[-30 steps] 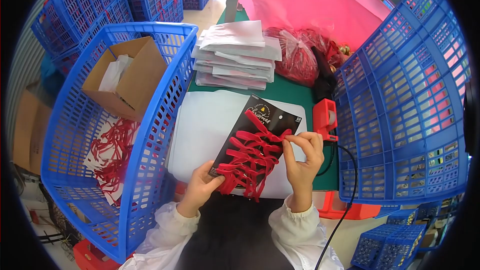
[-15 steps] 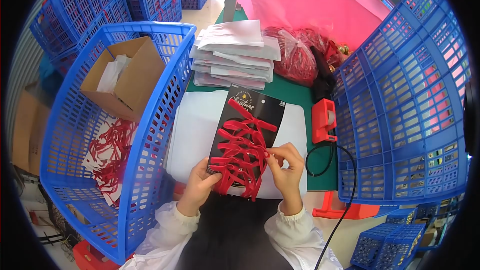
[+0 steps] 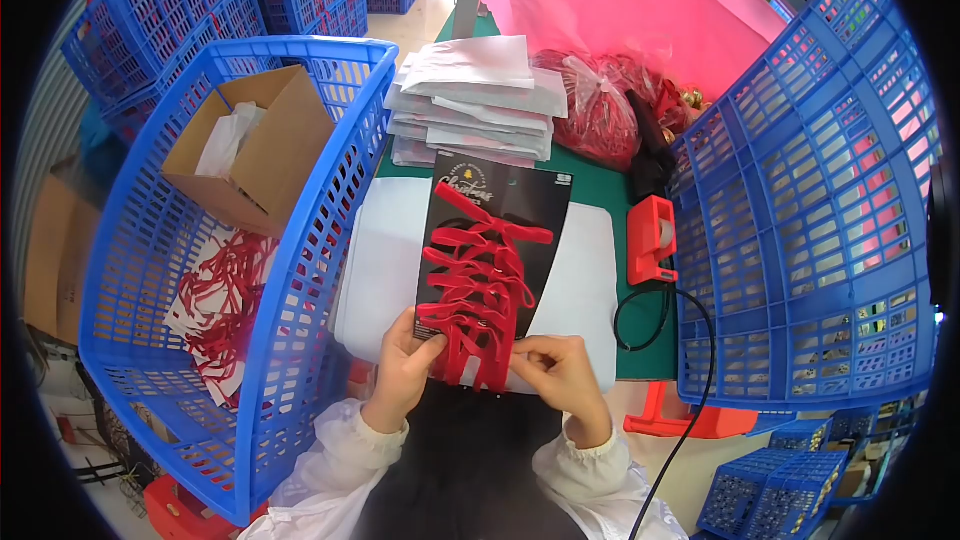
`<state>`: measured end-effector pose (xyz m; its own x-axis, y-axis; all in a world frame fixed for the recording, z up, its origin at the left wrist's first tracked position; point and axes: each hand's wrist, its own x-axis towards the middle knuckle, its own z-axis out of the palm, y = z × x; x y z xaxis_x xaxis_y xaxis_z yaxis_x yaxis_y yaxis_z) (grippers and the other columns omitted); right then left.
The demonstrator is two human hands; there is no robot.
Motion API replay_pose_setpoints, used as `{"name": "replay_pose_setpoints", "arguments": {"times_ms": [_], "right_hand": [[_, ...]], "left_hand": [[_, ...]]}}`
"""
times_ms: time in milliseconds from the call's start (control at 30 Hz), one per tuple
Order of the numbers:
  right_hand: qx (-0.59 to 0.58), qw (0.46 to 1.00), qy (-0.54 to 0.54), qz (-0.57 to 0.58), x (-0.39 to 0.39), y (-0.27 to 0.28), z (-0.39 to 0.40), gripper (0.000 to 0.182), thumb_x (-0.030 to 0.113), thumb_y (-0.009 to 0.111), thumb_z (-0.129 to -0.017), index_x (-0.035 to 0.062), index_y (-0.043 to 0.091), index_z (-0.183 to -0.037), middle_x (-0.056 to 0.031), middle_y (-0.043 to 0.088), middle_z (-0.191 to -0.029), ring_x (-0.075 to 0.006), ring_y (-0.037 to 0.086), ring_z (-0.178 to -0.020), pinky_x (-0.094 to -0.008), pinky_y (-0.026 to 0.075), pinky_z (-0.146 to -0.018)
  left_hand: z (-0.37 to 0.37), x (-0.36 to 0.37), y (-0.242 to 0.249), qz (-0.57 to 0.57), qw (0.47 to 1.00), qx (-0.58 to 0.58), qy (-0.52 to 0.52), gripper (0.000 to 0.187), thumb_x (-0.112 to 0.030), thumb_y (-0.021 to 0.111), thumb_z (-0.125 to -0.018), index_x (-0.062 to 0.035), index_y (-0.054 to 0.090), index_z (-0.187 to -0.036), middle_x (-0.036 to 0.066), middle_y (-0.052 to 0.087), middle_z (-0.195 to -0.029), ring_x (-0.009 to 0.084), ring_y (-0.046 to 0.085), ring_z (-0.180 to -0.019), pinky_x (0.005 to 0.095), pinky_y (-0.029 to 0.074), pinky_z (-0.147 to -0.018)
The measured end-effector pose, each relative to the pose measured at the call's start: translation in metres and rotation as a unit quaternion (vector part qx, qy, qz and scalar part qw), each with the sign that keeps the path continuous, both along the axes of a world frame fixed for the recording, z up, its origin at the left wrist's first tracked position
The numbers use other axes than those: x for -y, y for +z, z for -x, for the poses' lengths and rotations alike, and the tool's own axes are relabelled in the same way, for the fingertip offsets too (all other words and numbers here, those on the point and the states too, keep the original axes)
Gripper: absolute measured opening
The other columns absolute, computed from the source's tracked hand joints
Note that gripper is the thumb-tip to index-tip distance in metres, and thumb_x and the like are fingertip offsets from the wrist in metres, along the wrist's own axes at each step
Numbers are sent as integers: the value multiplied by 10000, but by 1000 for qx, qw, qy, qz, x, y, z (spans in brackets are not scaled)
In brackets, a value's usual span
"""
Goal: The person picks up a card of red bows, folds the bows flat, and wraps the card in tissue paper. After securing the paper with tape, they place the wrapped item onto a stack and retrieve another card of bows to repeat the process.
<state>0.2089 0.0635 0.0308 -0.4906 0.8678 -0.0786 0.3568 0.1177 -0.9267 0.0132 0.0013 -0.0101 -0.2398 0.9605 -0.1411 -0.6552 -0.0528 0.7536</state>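
Observation:
A black card (image 3: 545, 202) printed with "Christmas" carries a column of red velvet bows (image 3: 478, 280), their loops and tails spread over its front. It lies tilted slightly above the white sheets. My left hand (image 3: 402, 370) grips the card's lower left edge, thumb on the front. At the lower right of the card, my right hand (image 3: 560, 372) is closed in a pinch at the hanging ribbon tails of the lowest bows. Its fingertips partly hide what they hold.
White sheets (image 3: 385, 240) cover the green table (image 3: 640, 340). Behind stand stacked white packets (image 3: 470, 105) and a bag of red ribbon (image 3: 600, 120). A red tape dispenser (image 3: 650, 240) sits right, near a blue crate (image 3: 780, 240). Left, another blue crate (image 3: 270, 380) holds a cardboard box (image 3: 285, 155).
The card has turned more upright, with its top shifted left. My right hand has moved down from the middle bows to the lower ribbon tails. My left hand keeps its grip.

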Motion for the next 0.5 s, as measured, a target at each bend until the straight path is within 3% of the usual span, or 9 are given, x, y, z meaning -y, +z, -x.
{"name": "replay_pose_setpoints", "arguments": {"times_ms": [133,267,367,500], "right_hand": [[-42,973,-96,-206,-15,12,-11,108,1,729,-740,44,718,-838,-34,585,-656,-78,485,-528,-235,323,-451],[-68,911,-100,-395,-22,29,12,225,-11,776,-679,36,702,-885,-30,576,-669,-123,535,-524,-242,396,-469],[-33,903,-87,-420,-23,33,28,243,2,788,-675,31,696,-898,-32,569,-665,-120,542,-518,-245,412,-465],[-9,927,-124,-355,-17,30,35,202,-15,755,-694,17,675,-876,-39,548,-657,-108,537,-508,-241,413,-458]], "left_hand": [[0,3,-2,3,999,-33,-14,308,91,530,-870,2,527,-1164,75,627,-1110,142,598,-1020,300,462,-917],[-3,4,-3,-5,999,-35,-18,295,90,531,-878,-3,533,-1158,76,633,-1103,146,602,-1020,301,474,-906],[-6,6,-1,-8,999,-26,-18,285,97,526,-885,-6,539,-1150,76,635,-1100,147,606,-1013,301,485,-896],[-5,6,-3,-10,999,-39,-18,284,100,522,-890,-6,539,-1153,75,635,-1103,147,608,-1009,301,488,-897]]}}
